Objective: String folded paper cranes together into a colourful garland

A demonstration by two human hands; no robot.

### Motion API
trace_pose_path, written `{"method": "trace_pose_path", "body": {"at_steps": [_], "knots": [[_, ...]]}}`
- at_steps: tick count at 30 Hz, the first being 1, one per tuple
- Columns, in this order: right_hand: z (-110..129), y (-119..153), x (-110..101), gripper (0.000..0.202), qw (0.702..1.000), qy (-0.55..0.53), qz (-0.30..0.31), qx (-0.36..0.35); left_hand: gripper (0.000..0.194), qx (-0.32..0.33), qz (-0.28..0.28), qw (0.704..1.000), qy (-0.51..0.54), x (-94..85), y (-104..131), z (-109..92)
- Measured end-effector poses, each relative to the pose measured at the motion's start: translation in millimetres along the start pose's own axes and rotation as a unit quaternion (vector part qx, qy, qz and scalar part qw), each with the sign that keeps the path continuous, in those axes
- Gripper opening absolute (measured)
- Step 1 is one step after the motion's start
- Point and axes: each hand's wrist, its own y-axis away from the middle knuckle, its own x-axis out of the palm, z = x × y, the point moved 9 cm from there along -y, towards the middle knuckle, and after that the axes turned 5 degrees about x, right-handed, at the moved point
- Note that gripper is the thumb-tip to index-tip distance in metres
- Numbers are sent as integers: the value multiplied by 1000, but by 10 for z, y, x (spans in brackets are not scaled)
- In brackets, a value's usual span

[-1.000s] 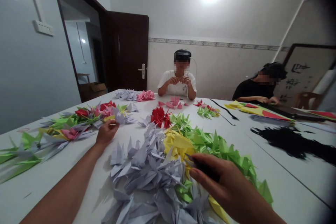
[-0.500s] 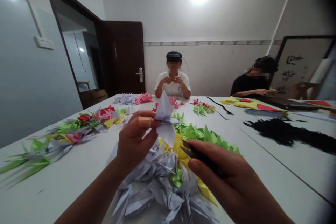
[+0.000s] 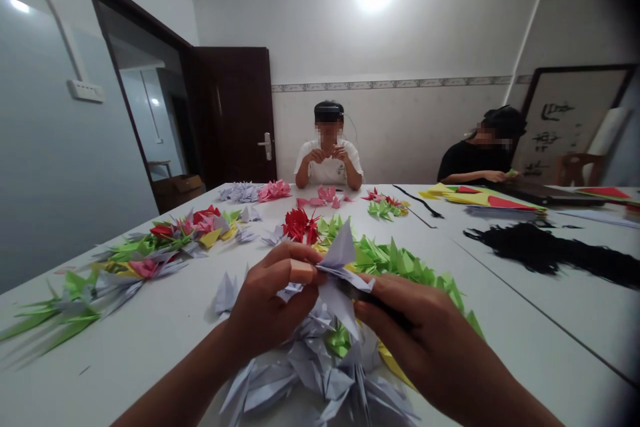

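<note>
My left hand (image 3: 280,293) pinches a white folded-paper origami piece (image 3: 341,245), its pointed flaps spread up and down. A tan band wraps one finger of that hand. My right hand (image 3: 430,330) is closed round black tweezers (image 3: 387,310), whose tips meet the paper's folds and are partly hidden by them. Beneath both hands lies a heap of white folded-paper pieces (image 3: 300,373), with a few green and yellow ones mixed in. Green paper pieces (image 3: 400,267) run in a band behind my right hand. Red paper pieces (image 3: 300,223) sit beyond my left hand.
Mixed coloured paper pieces (image 3: 145,240) line the table's left side, with pink ones (image 3: 274,191) at the far edge. Black tassel-like strands (image 3: 530,247) and stacked coloured sheets (image 3: 480,199) lie right. Two people sit across the table, one in white (image 3: 329,163), one in black (image 3: 470,159).
My left hand has moved right and down with the white paper piece. The tweezers, apart from it before, are now against its folds, and the piece has tilted.
</note>
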Motion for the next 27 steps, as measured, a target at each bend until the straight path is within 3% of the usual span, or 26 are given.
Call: {"method": "trace_pose_path", "body": {"at_steps": [16, 27], "knots": [[-113, -40, 20, 29, 998, -4, 58, 32, 16, 9, 47, 999, 15, 63, 5, -36], [-201, -17, 82, 25, 997, 38, 59, 40, 15, 24, 68, 997, 5, 91, 12, -38]]}}
